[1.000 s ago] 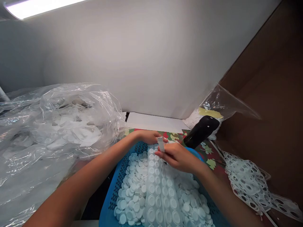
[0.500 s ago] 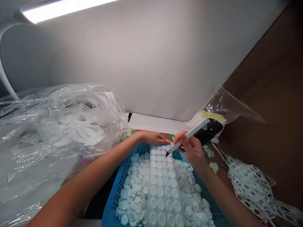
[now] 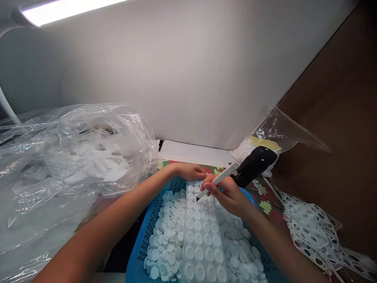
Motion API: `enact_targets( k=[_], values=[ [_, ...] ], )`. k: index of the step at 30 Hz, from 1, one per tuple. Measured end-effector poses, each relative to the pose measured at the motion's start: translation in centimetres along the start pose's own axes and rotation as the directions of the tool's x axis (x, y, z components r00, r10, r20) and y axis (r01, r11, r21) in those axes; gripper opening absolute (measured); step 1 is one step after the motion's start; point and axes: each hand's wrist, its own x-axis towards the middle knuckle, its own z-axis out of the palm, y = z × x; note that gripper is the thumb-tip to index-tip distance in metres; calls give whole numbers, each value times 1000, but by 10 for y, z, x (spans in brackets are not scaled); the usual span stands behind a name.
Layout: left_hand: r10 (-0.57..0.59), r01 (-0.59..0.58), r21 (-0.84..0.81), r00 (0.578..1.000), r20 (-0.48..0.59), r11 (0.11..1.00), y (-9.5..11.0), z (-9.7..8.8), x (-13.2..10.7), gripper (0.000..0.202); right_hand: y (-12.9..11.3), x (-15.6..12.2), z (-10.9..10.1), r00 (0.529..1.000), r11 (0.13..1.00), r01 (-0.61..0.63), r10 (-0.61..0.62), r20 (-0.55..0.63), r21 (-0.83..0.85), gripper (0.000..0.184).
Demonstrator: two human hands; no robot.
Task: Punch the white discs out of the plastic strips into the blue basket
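Note:
A long translucent sheet (image 3: pixel 203 236) carries rows of round white pieces and lies lengthwise over a blue perforated basket (image 3: pixel 149 220). Loose white discs (image 3: pixel 167 239) fill the basket on both sides of it. At the sheet's far end, my left hand (image 3: pixel 191 171) has its fingers closed on the edge. My right hand (image 3: pixel 226 193) grips a white pen-shaped tool (image 3: pixel 222 175), tilted down to the left. Its dark tip is at one of the round pieces in the upper left part of the sheet; whether it touches cannot be made out.
Clear plastic bags (image 3: pixel 88 157) with white pieces spread across the left. Behind my right hand is a black object (image 3: pixel 256 163) with white dots, near a bag with a yellow label (image 3: pixel 265 143). Punched white sheets (image 3: pixel 312 228) lie at right, beside a brown cardboard wall (image 3: pixel 332 169).
My right hand with the pen-shaped tool has moved left and slightly down, bringing the tip to another round piece. My left hand stays at the sheet's far end.

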Motion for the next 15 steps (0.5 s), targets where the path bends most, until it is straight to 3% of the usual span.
enact_targets(
  k=[6, 12, 15],
  values=[
    [-5, 5, 23, 1000, -3, 1000, 0, 0, 0, 44, -3, 0, 1, 998, 996, 58, -59, -11, -67, 22],
    [-53, 54, 14, 998, -45, 998, 2, 2, 0, 52, -7, 2, 9, 960, 911, 170, -67, 272, -375, 29],
    [-50, 51, 17, 998, -40, 999, 3, 2, 0, 51, -8, 1, 11, 965, 924, 156, -67, 253, -348, 30]
  ],
)
